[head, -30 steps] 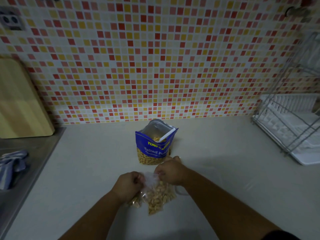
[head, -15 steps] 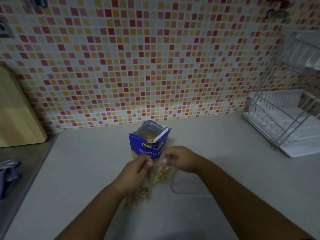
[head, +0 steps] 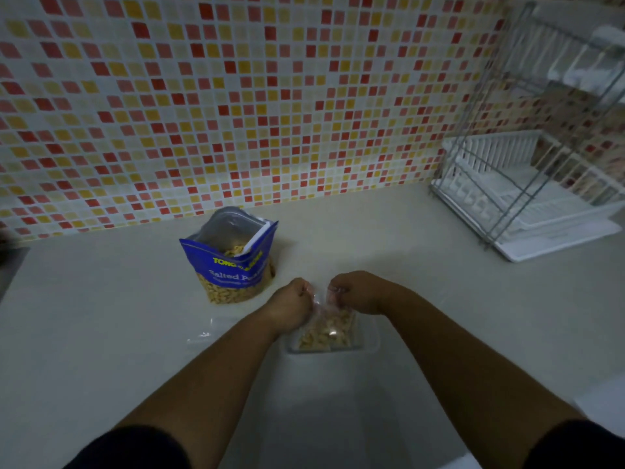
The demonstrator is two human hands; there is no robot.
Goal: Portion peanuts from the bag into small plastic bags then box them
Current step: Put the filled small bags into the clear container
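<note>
A blue bag of salted peanuts (head: pixel 233 265) stands open on the counter, a white scoop handle sticking out of it. My left hand (head: pixel 292 304) and my right hand (head: pixel 358 291) both pinch the top of a small clear plastic bag of peanuts (head: pixel 329 331). The small bag's lower part rests inside a clear shallow plastic box (head: pixel 370 340) on the counter, right of the blue bag. A flat clear plastic bag (head: pixel 206 331) lies on the counter left of my left forearm.
A white dish rack with a wire frame (head: pixel 527 201) stands at the back right. The mosaic tiled wall (head: pixel 236 113) runs behind the counter. A sink edge (head: pixel 8 269) shows at the far left.
Both hands have carried the small bag of peanuts to the right and lowered it into the clear box. The view has shifted right, so the cutting board is out of sight.
</note>
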